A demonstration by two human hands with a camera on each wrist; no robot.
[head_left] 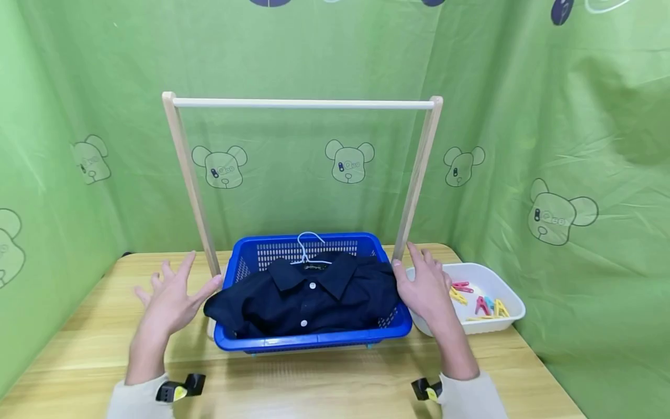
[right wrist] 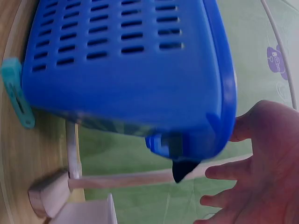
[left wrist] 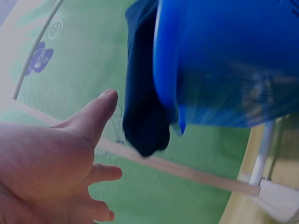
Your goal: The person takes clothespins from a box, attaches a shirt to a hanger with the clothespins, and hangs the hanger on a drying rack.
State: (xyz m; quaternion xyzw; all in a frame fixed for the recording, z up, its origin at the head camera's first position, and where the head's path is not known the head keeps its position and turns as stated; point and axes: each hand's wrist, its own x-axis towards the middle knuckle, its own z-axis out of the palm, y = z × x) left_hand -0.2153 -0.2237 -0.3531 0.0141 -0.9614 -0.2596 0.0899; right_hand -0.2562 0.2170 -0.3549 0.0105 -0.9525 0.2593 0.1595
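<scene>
A dark navy collared shirt (head_left: 324, 297) with white buttons lies in a blue plastic basket (head_left: 314, 340), its sleeves spilling toward both sides. A white hanger (head_left: 305, 254) sits inside the collar, hook upward. My left hand (head_left: 173, 302) hovers left of the basket with fingers spread, its thumb toward the sleeve; a gap separates it from the basket in the left wrist view. On the opposite side, my right hand (head_left: 426, 285) is spread by the basket's right rim. Its thumb tip (right wrist: 241, 128) is partly hidden behind the rim, so contact cannot be told.
A wooden rack with a white crossbar (head_left: 303, 104) stands around the basket, its posts close to both hands. To the right, a white tray (head_left: 518, 308) holds several clothespins (head_left: 500, 308). A teal clothespin-like piece (right wrist: 18, 93) is beside the basket's base. Green curtains (head_left: 293, 186) surround the table.
</scene>
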